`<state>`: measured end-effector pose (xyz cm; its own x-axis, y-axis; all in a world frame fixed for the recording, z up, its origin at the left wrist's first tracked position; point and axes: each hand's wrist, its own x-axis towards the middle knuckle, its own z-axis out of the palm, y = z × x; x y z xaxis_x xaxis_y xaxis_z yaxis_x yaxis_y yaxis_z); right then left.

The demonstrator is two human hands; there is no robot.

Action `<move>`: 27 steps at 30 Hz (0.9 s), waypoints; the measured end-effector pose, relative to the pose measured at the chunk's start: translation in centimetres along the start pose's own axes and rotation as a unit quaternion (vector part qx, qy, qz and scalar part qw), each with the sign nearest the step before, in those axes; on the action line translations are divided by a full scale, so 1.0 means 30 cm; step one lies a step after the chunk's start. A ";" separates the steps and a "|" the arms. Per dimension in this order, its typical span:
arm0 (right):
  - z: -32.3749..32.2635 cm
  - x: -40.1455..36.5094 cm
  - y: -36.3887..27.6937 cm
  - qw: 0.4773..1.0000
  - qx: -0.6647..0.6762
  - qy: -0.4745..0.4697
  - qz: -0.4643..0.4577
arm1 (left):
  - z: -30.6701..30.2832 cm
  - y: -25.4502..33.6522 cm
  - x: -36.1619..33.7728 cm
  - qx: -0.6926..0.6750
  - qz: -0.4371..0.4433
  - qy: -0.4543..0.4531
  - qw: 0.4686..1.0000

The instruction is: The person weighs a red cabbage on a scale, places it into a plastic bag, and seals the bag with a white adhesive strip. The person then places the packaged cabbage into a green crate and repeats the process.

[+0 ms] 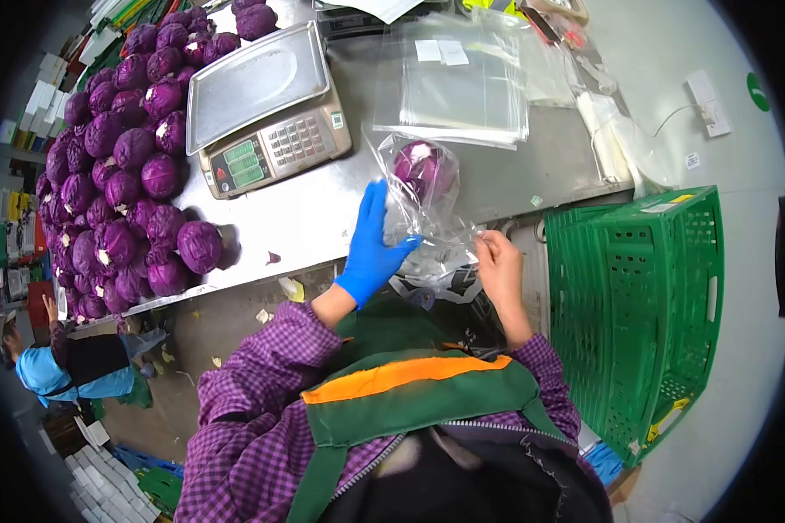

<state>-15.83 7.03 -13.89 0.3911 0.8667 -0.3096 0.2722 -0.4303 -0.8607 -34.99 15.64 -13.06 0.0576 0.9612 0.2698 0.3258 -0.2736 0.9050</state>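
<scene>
A red cabbage [421, 167] sits inside a clear plastic bag [441, 228] at the front edge of the metal table. My left hand [371, 248], in a blue glove, lies against the left side of the bag with fingers stretched out and thumb apart. Bare, my right hand [499, 266] pinches the bag's loose edge between thumb and fingers, to the right of the cabbage. The bag's mouth hangs toward me past the table edge, crumpled and see-through.
Many red cabbages [122, 187] are heaped on the left of the table [301, 213]. A weighing scale [275, 144] stands beside them. Flat clear bags [462, 96] lie behind my cabbage. Green crates [632, 296] are stacked at right. Another person [74, 362] is at far left.
</scene>
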 end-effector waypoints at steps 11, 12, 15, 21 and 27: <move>0.105 -0.048 0.119 0.975 0.200 0.016 0.093 | -0.209 -0.134 -0.166 -0.185 -0.407 -0.155 0.881; 0.072 -0.079 0.096 0.972 0.222 0.033 0.068 | -0.241 -0.127 -0.166 -0.172 -0.437 -0.135 0.872; -0.006 -0.160 0.136 0.996 0.075 0.030 -0.027 | -0.273 -0.070 -0.262 -0.226 -0.479 -0.157 0.833; -0.132 -0.305 0.037 0.978 -0.204 -0.015 -0.051 | -0.274 -0.001 -0.373 -0.265 -0.481 -0.207 0.810; 0.034 -0.316 -0.200 0.928 -0.136 -0.255 -0.234 | -0.252 0.017 -0.421 -0.261 -0.444 -0.199 0.834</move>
<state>-22.06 1.64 -6.20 -0.2736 0.9518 -0.1387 0.5466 0.0352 -0.8366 -42.67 3.08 -13.52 0.3548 0.7003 -0.6194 -0.0420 0.6737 0.7378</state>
